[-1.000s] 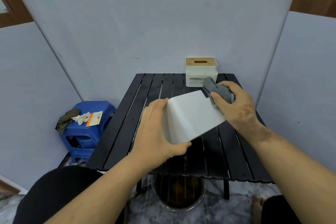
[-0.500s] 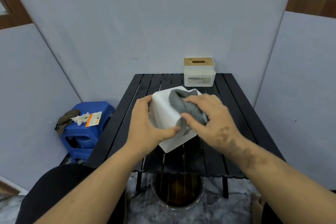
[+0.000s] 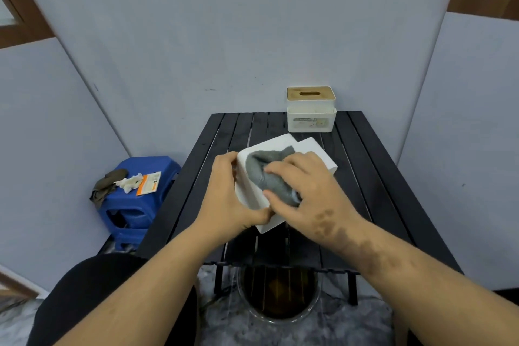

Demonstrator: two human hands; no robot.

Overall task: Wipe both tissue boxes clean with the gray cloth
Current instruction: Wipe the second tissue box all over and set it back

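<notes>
Right now the left hand [image 3: 224,194] grips the plain white tissue box [image 3: 269,154], tilted over the black table [image 3: 373,185], while the right hand [image 3: 306,194] presses the gray cloth [image 3: 264,171] onto it. Judging by this, the wood-lidded tissue box [image 3: 311,109] at the far edge is yet to be wiped.

The right hand [image 3: 306,194] covers most of the gray cloth [image 3: 266,174], and that label on the far tissue box [image 3: 311,109] is way too tiny to read.
</notes>
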